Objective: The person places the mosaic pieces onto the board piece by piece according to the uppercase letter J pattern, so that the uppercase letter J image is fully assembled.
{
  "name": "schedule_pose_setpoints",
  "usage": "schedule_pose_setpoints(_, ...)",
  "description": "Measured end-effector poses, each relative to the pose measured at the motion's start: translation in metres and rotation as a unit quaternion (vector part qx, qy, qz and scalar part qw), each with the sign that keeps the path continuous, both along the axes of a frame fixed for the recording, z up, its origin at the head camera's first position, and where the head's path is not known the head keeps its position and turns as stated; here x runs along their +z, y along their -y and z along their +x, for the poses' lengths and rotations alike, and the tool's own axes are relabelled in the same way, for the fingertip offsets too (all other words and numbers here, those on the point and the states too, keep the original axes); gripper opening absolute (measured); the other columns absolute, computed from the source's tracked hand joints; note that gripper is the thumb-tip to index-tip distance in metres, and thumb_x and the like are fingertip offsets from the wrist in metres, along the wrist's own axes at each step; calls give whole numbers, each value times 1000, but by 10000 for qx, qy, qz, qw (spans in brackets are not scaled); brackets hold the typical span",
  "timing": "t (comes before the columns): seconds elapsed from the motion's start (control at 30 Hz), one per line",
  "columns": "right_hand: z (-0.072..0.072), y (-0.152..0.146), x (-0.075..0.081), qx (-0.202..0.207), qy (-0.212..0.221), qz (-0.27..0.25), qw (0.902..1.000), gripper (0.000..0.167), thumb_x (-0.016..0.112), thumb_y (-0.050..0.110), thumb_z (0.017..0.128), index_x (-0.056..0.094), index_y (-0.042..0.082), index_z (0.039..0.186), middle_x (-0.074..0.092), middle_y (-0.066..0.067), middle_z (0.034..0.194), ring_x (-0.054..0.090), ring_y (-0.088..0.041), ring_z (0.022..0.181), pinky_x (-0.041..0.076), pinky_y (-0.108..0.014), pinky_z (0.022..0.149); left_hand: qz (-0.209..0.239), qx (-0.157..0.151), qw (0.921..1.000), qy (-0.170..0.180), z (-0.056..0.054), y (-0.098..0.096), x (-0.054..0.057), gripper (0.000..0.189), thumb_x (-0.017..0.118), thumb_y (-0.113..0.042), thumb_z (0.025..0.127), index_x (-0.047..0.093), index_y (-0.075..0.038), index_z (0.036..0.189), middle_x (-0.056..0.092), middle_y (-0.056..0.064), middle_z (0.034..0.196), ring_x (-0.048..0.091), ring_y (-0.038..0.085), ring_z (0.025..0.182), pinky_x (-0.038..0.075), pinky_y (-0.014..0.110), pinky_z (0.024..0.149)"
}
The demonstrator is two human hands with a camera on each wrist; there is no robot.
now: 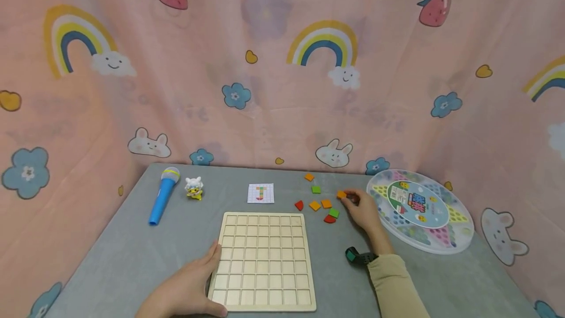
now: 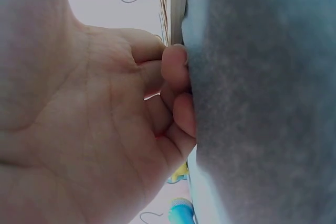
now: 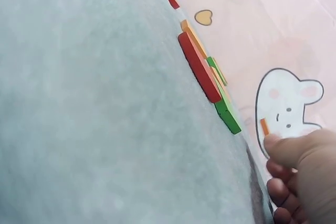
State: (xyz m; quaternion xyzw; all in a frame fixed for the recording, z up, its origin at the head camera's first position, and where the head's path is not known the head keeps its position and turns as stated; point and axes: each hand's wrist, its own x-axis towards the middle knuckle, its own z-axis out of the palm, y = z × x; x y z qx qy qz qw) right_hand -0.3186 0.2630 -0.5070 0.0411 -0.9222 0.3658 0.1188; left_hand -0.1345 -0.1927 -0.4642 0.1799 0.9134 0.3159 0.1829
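Observation:
My right hand [image 1: 364, 210] pinches a small orange square tile [image 1: 341, 194] between thumb and fingertips, beside the loose tiles. In the right wrist view, the held tile [image 3: 264, 126] shows edge-on above the table. A pale wooden grid board [image 1: 265, 261] lies flat at the front middle, its square cells bare. Along its left edge my left hand [image 1: 187, 278] holds the board, thumb at the near corner. In the left wrist view, that hand's fingers [image 2: 176, 69] are bent at the board's side. Loose tiles include a green square [image 1: 316, 189] and a red quarter-round piece [image 1: 299, 205].
Behind the board lies a gridded card [image 1: 260, 193] with a coloured hook-shaped figure. A blue toy microphone [image 1: 162, 198] and a small figurine [image 1: 194, 188] are at the back left. A round patterned game box [image 1: 419, 210] sits on the right. A pink printed curtain [image 1: 273, 121] closes off the back.

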Motion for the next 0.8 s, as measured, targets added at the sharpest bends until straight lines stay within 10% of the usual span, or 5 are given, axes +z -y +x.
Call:
schedule_pose_setpoints(0.43, 19, 41, 30, 272, 441, -890, 9947, 36, 68, 20, 106, 68, -4, 132, 69, -24, 128, 65, -35, 109, 54, -41, 94, 107, -17, 9999, 23, 0, 2, -3, 139, 97, -54, 68, 21, 11, 164, 19, 32, 171, 37, 51, 150, 41, 67, 112)
schedule_pose_setpoints(0.8, 51, 100, 52, 608, 324, -1198, 9904, 27, 75, 14, 100, 75, 3, 124, 75, -12, 113, 65, -20, 88, 51, -25, 65, 170, 16, 9999, 16, -2, 4, -5, 142, 98, -56, 65, 21, 11, 164, 18, 32, 171, 36, 52, 150, 39, 68, 113)
